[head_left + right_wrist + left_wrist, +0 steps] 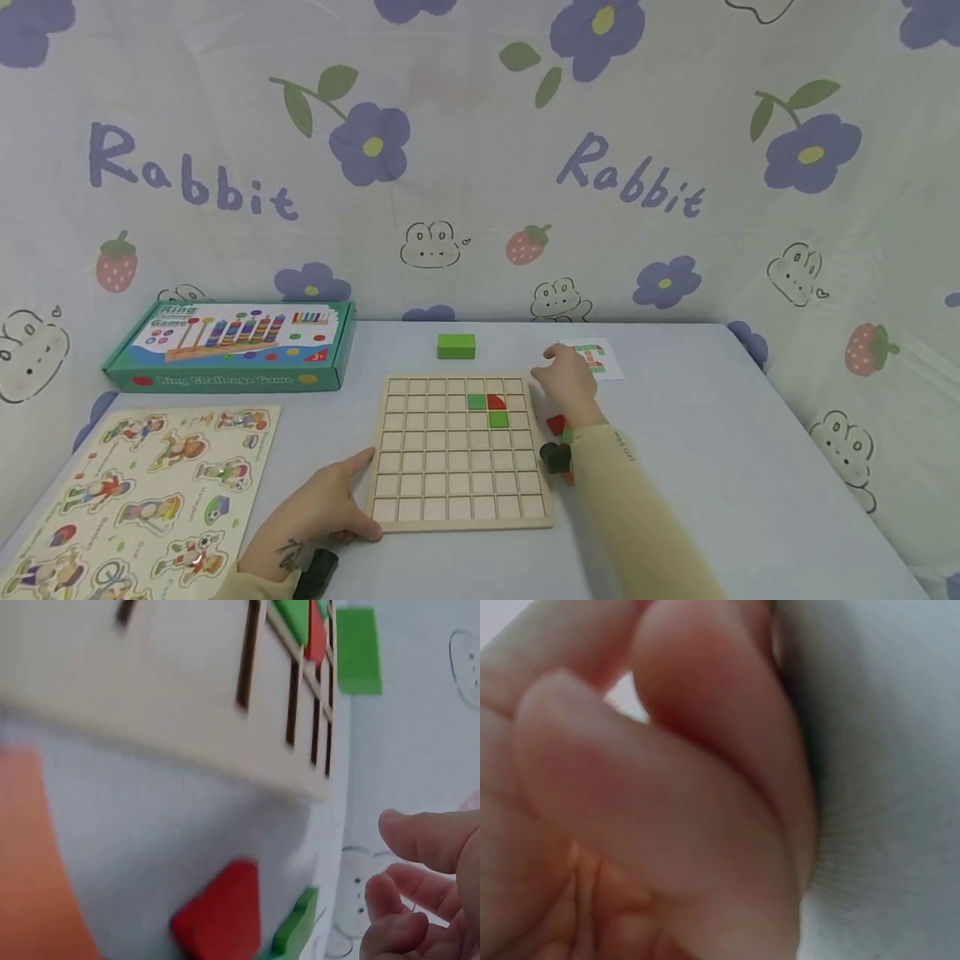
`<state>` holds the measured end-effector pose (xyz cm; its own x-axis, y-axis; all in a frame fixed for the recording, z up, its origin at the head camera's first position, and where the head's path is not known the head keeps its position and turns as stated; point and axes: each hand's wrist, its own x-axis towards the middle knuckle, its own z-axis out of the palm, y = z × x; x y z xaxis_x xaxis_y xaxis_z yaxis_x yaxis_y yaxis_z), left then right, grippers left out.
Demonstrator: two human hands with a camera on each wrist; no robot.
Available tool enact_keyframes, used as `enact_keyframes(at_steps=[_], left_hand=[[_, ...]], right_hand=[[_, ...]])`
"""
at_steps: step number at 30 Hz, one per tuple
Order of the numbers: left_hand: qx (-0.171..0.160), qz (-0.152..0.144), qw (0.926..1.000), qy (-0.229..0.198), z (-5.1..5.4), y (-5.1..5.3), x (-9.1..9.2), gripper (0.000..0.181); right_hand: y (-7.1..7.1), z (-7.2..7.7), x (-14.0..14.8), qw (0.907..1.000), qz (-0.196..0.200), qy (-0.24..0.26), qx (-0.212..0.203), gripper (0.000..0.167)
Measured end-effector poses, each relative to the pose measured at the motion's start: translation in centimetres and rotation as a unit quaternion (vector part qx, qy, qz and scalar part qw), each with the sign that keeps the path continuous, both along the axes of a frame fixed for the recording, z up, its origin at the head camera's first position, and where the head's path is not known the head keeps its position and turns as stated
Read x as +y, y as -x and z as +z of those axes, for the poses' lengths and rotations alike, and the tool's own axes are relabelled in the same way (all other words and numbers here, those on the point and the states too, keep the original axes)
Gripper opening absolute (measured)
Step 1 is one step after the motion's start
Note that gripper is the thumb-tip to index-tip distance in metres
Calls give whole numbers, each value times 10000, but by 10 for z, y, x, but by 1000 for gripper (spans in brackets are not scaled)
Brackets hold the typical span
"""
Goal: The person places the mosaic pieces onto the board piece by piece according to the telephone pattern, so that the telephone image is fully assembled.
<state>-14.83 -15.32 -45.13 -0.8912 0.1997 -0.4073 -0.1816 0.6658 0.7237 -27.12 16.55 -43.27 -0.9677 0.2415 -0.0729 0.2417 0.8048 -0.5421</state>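
Observation:
A wooden grid board point(448, 482) lies in the middle of the table, with a green square point(477, 402), a red quarter-round piece point(496, 402) and a brighter green square point(498, 419) in its cells. My left hand point(322, 508) touches the board's left edge and lower left corner with index finger and thumb; its other fingers curl inward in the left wrist view. Off the board's upper right corner, my right hand point(567, 385) partly covers a pattern card point(609, 360). Its thumb and fingers stand apart in the right wrist view, nothing visible between them.
Beside the board's right edge lie a red piece point(223, 911), a green piece point(298, 922) and an orange piece point(41, 862), partly behind my right wrist. A green block point(457, 347) stands behind the board. Leftward are a game box point(232, 379) and a picture puzzle board point(142, 475).

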Motion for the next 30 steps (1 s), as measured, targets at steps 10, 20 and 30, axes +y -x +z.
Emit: enact_keyframes(at_steps=[10, 20, 30], left_hand=[[0, 32, 10000, -56, 0, 0, 0, 112], [29, 2, 10000, -41, 0, 0, -1, 112], [122, -27, 9999, 46, -2, 1, -1, 113]], right_hand=[[8, -13, 22, 9960, -628, -387, -498, 32], [8, -13, 21, 9947, -636, -511, -629, 29], [7, -4, 12, 9971, -464, -510, -321, 19]])
